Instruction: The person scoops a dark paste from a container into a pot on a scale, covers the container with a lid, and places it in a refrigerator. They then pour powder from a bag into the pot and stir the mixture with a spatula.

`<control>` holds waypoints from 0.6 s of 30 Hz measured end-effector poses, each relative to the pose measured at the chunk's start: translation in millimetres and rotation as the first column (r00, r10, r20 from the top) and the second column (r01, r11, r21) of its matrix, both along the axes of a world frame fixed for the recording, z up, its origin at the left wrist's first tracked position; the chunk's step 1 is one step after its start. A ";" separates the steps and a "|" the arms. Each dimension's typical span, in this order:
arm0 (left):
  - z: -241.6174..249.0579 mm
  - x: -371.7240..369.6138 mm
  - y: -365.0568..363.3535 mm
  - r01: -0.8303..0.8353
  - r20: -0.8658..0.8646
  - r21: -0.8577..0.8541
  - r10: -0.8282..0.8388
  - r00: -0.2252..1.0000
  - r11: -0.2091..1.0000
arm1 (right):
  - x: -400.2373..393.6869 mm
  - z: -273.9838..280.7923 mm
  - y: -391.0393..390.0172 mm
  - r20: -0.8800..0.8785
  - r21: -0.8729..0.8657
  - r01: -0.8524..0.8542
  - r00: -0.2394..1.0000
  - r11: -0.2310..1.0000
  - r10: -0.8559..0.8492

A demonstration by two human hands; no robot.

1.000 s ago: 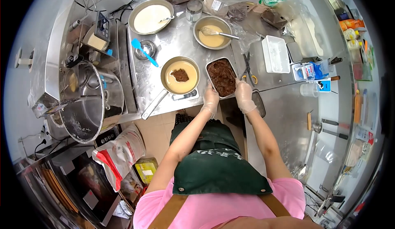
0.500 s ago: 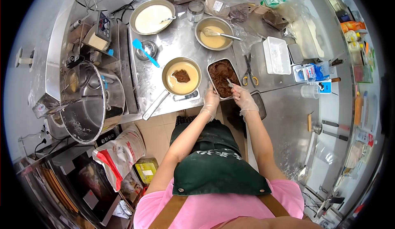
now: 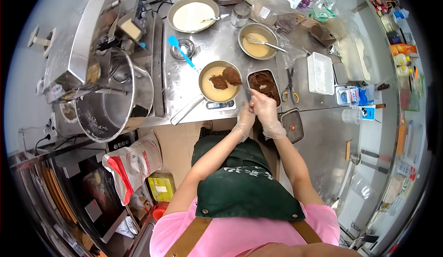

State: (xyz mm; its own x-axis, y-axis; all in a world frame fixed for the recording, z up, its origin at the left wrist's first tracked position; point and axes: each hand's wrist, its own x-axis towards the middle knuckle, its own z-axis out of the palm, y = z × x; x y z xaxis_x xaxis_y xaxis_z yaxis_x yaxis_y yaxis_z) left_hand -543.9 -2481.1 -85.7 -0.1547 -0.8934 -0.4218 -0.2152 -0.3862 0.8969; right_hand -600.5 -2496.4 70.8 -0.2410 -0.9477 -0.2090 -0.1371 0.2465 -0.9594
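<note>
My right hand [image 3: 264, 109], in a clear glove, is closed round the handle of a spoon [image 3: 245, 87]. On its end sits a lump of brown paste [image 3: 232, 76], over the right side of a saucepan [image 3: 201, 82]. Pale yellow liquid fills the pan, with another brown lump [image 3: 218, 82] in it. My gloved left hand [image 3: 245, 120] is at the near left corner of a rectangular metal tin [image 3: 278, 87] of brown paste, seemingly gripping it. My right hand partly hides its fingers.
A kitchen scale [image 3: 221, 105] shows beneath the saucepan. Behind stand a bowl with a whisk [image 3: 258, 40] and a wide bowl of white liquid [image 3: 193, 16]. A blue spatula [image 3: 181, 50] lies across a small bowl. Scissors [image 3: 290, 88] and a white tray [image 3: 320, 72] are to the right.
My right hand has lifted the spoon out of the tin and brought it left with brown paste to the saucepan. My left hand stays by the tin. The view has shifted slightly.
</note>
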 end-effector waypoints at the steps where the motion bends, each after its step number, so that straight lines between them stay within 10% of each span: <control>1: 8.4 0.7 1.3 -0.010 -0.015 -0.024 0.010 1.000 1.000 | 10.3 -11.3 -6.7 -0.215 -0.121 -0.094 0.974 0.988 0.067; 4: 17.0 9.8 6.1 0.001 -0.042 -0.085 -0.004 0.999 0.996 | 28.1 -20.6 -18.7 -0.823 -0.211 -0.436 0.562 0.875 0.082; 8: 6.2 15.8 10.8 0.075 -0.006 -0.204 -0.078 0.997 0.976 | 39.8 -23.9 -17.1 -0.960 -0.105 -0.545 0.273 0.832 0.058; 16: -25.1 9.1 8.8 0.153 0.175 -0.525 -0.070 0.982 0.837 | 37.8 -31.0 -6.7 -0.926 -0.197 -0.432 0.378 0.880 -0.021; 18: -30.4 5.7 6.2 0.145 0.191 -0.498 -0.055 0.980 0.855 | 30.5 -49.0 -8.6 -0.447 -0.189 -0.142 0.894 0.972 0.044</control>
